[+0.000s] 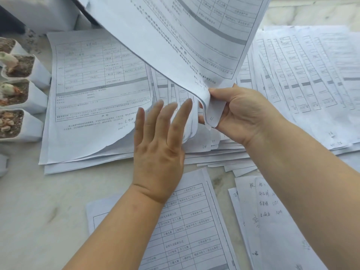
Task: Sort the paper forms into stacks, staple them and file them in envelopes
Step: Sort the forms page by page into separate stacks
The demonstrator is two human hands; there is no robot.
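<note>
Printed paper forms cover the pale table. My right hand [239, 112] pinches the lower corner of a lifted bundle of forms [175, 36], which curves up and away toward the top of the view; the corner bears a handwritten "21". My left hand [159, 141] has its fingers straight and spread, touching the curled edge of the sheets beneath. A flat stack of forms [93, 90] lies at the left under the lifted bundle. More forms are fanned out in a row at the right [303, 75].
A stack of forms [185, 230] lies near me under my left forearm, with handwritten sheets [259, 211] beside it at the right. Several small white pots with soil and plants [17, 94] line the left edge. A white box [39, 14] stands at the back left.
</note>
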